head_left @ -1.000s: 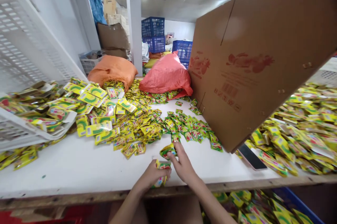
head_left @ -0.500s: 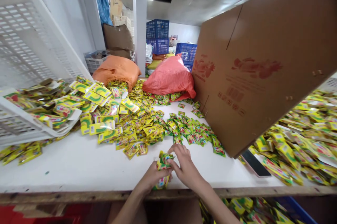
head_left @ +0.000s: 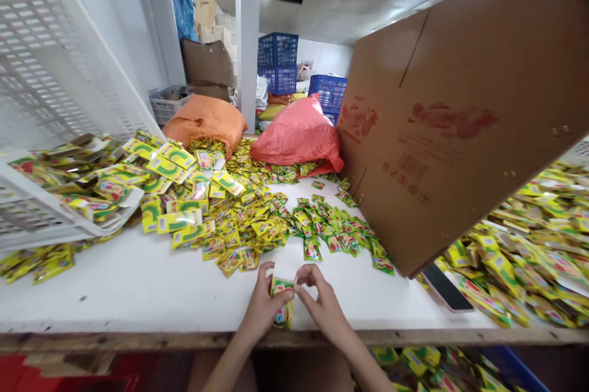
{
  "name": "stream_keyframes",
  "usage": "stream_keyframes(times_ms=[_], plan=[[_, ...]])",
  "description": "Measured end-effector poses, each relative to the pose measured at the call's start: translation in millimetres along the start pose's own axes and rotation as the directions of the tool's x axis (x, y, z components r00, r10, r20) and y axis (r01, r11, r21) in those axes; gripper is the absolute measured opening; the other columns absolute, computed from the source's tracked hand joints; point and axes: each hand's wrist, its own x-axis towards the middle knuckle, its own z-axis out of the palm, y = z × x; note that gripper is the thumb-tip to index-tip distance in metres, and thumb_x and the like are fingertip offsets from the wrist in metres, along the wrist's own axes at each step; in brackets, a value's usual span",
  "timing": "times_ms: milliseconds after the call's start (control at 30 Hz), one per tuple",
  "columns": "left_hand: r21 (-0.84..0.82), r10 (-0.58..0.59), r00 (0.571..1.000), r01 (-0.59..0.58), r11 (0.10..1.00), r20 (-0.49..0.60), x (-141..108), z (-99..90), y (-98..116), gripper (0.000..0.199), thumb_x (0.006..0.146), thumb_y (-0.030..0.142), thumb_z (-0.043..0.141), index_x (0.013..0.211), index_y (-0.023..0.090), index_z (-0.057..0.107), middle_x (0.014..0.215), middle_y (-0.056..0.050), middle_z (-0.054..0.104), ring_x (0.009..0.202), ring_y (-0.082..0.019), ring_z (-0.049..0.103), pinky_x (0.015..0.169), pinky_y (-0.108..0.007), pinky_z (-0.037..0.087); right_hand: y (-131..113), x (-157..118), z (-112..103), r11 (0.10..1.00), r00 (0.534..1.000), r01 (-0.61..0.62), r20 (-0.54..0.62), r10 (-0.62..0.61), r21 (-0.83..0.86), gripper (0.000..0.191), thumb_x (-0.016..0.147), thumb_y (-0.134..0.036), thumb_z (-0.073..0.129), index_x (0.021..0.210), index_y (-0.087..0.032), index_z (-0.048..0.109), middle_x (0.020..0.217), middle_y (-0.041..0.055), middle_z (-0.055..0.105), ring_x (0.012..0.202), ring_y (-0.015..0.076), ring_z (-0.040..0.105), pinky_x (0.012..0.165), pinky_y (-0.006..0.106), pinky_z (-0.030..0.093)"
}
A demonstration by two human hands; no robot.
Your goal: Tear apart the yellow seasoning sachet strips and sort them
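My left hand (head_left: 265,301) is wrapped around the side of a small yellow-and-green carton (head_left: 282,312) near the table's front edge. The carton stands roughly upright, a pale flap raised at its top. On the other side, my right hand (head_left: 321,300) pinches the flap's right edge between thumb and finger. Just beyond the hands lie loose green sachets (head_left: 340,229), and to their left a heap of small yellow sachets (head_left: 251,226). Flat yellow cartons (head_left: 179,220) are piled further left. Whether sachets are inside the held carton is hidden.
A white crate (head_left: 55,220) lies tipped at left, spilling cartons. Orange (head_left: 207,119) and red sacks (head_left: 299,134) lie at the back. A large cardboard box (head_left: 442,103) leans at right, beside a phone (head_left: 446,288) and more filled cartons (head_left: 519,257). A blue bin (head_left: 515,367) sits below.
Green sachets seen at the carton's top are no longer visible there. The pale flap now shows raised, and my right hand has shifted from over the top to its right edge.
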Motion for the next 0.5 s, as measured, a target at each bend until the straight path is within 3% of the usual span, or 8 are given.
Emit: stream_keyframes(times_ms=[67,167,333,433,500], plan=[[-0.012,0.002,1.0,-0.002,1.0,0.016,-3,-0.1,0,0.058,0.069,0.025,0.065,0.113,0.025,0.027,0.087,-0.001,0.062,0.076,-0.017,0.061,0.072,-0.03,0.046,7,-4,5,0.991,0.998,-0.034,-0.042,0.04,0.132,0.023,0.082,-0.033,0.051,0.1,-0.02,0.048,0.084,0.0021,0.058,0.078,0.0159,0.055,0.073,0.027,0.043],[0.053,0.071,0.997,-0.07,0.996,-0.023,-7,-2.6,1,0.055,0.073,0.023,0.062,0.114,0.026,0.025,0.091,-0.001,0.058,0.083,-0.016,0.06,0.077,-0.03,0.045,11,-8,11,0.979,0.994,-0.062,-0.077,0.078,0.192,0.023,0.082,-0.034,0.051,0.1,-0.02,0.049,0.083,0.0022,0.058,0.077,0.0162,0.055,0.073,0.026,0.044],[0.228,0.048,0.997,-0.06,0.972,0.058,-6,-17.2,5,0.017,0.078,0.03,0.054,0.09,0.019,0.048,0.077,0.0,0.058,0.072,-0.015,0.058,0.065,-0.024,0.045,6,-3,13,0.992,0.999,-0.037,-0.027,0.041,0.122,0.018,0.085,-0.031,0.047,0.089,-0.019,0.06,0.08,0.0026,0.06,0.075,0.0163,0.055,0.071,0.026,0.043],[0.302,0.076,0.995,-0.092,0.949,0.065,-4,-23.2,8,0.015,0.076,0.031,0.056,0.08,0.017,0.054,0.074,-0.001,0.059,0.072,-0.016,0.058,0.066,-0.025,0.045,4,4,15,0.995,0.999,0.016,-0.034,-0.013,0.095,0.02,0.086,-0.029,0.046,0.084,-0.019,0.063,0.083,0.0035,0.06,0.081,0.0167,0.055,0.076,0.026,0.042],[0.264,0.119,0.993,-0.121,0.957,0.024,-3,-23.7,10,0.02,0.075,0.028,0.058,0.092,0.018,0.055,0.088,-0.003,0.061,0.082,-0.018,0.059,0.074,-0.027,0.046,4,7,17,0.994,0.997,0.018,-0.083,-0.009,0.111,0.018,0.084,-0.029,0.049,0.093,-0.019,0.061,0.082,0.0029,0.059,0.08,0.0162,0.056,0.075,0.026,0.043]])
